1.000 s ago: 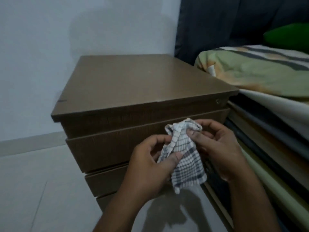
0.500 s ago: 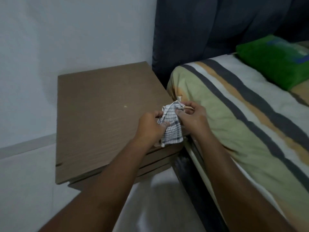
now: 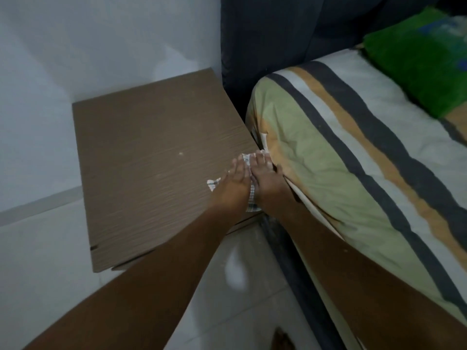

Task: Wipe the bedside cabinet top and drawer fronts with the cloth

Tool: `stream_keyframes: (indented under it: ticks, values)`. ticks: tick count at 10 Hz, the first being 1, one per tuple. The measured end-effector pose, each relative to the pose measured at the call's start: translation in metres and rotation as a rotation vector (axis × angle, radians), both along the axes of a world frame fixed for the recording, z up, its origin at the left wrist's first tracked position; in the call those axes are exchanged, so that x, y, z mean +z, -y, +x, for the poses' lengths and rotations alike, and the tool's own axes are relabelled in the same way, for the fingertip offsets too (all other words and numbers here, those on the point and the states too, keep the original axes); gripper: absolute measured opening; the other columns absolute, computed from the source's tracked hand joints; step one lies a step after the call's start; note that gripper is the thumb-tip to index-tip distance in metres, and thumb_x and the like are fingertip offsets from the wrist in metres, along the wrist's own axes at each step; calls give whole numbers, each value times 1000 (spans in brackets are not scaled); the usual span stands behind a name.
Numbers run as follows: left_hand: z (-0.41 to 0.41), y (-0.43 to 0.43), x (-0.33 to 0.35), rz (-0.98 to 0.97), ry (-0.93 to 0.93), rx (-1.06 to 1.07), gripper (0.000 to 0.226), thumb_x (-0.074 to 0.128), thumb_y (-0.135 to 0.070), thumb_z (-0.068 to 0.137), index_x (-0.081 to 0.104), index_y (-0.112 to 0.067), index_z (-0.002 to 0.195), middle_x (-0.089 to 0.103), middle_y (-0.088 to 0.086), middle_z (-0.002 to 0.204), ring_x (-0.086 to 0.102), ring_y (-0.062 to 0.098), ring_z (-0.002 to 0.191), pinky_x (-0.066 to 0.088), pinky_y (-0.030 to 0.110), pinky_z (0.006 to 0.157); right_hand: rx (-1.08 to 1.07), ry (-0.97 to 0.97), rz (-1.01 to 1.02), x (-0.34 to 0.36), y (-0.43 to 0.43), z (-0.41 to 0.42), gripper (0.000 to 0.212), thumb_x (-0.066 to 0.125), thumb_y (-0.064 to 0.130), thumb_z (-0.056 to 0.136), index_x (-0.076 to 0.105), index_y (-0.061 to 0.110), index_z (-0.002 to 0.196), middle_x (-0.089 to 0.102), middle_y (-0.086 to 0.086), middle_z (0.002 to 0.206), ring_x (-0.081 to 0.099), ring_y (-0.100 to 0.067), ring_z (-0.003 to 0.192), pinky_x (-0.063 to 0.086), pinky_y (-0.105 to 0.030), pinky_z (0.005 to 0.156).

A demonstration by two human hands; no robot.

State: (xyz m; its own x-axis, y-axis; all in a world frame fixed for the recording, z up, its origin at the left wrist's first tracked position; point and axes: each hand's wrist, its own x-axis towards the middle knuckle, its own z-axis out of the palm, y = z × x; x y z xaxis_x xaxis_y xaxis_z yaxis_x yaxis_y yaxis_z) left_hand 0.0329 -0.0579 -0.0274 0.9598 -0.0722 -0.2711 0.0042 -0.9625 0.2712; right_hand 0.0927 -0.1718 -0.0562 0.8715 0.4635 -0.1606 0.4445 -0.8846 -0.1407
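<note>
The brown wooden bedside cabinet (image 3: 151,168) is seen from above, and its top fills the middle left. A white checked cloth (image 3: 212,184) lies on the top near the right edge, mostly hidden under my hands. My left hand (image 3: 236,180) and my right hand (image 3: 265,179) lie side by side, fingers stretched, pressing the cloth flat against the wood. Only a thin strip of the drawer fronts (image 3: 242,224) shows below the top's front edge.
A bed with a green, orange and dark striped sheet (image 3: 341,160) presses against the cabinet's right side. A green pillow (image 3: 424,61) lies at the back right, before a dark headboard (image 3: 278,31). A white wall runs left and behind. Pale floor tiles (image 3: 235,274) lie below.
The view rose from the drawer fronts to above the cabinet. My hands, which held the bunched cloth in the air, have laid it down and now press it flat on the top.
</note>
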Motion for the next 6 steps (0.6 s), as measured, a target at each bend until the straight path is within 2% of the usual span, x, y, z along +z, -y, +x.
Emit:
stream_keyframes:
  ticks: [1, 2, 3, 4, 5, 6]
  values:
    - [-3, 2, -4, -33, -100, 6, 73, 40, -7, 103, -7, 1, 158, -16, 19, 166, -13, 31, 155, -3, 38, 125, 21, -21, -120, -11, 2, -1, 76, 44, 29, 100, -2, 8, 157, -1, -10, 165, 0, -29, 152, 12, -51, 119]
    - [-2, 3, -9, -55, -102, 11, 73, 40, -11, 104, -7, 2, 158, -15, 21, 166, -11, 32, 155, -4, 36, 125, 44, 65, -131, -14, 3, -7, 76, 54, 27, 95, 15, 3, 155, 15, -17, 163, 16, -35, 149, 26, -55, 114]
    - [-1, -1, -13, -85, -108, 14, 75, 44, -14, 104, -6, 1, 158, -13, 20, 167, -9, 31, 156, -4, 33, 124, 52, 48, -112, -9, 2, -11, 73, 52, 26, 96, 16, 3, 155, 14, -19, 163, 16, -37, 149, 28, -55, 113]
    - [6, -2, -12, -89, -143, 5, 80, 47, -19, 103, -8, -1, 159, -16, 17, 167, -12, 31, 156, -5, 35, 124, 71, 12, -116, -3, 2, -9, 77, 47, 30, 99, 4, 4, 156, 0, -17, 164, 3, -35, 151, 19, -55, 117]
    - [-7, -10, 9, -77, -72, 59, 86, 50, -28, 102, -9, -6, 160, -26, 15, 164, -23, 40, 151, -3, 52, 126, 67, 26, -86, 11, 5, -11, 75, 48, 36, 97, 16, 0, 155, 13, -21, 162, 15, -37, 149, 23, -61, 115]
    - [-85, -10, 16, -199, 191, 86, 81, 55, -12, 94, 9, -12, 161, -18, 14, 166, -9, 40, 154, 19, 61, 121, 4, -22, 176, 53, 18, -48, 60, 29, 37, 101, 31, 5, 152, 28, -20, 158, 28, -36, 145, 26, -52, 115]
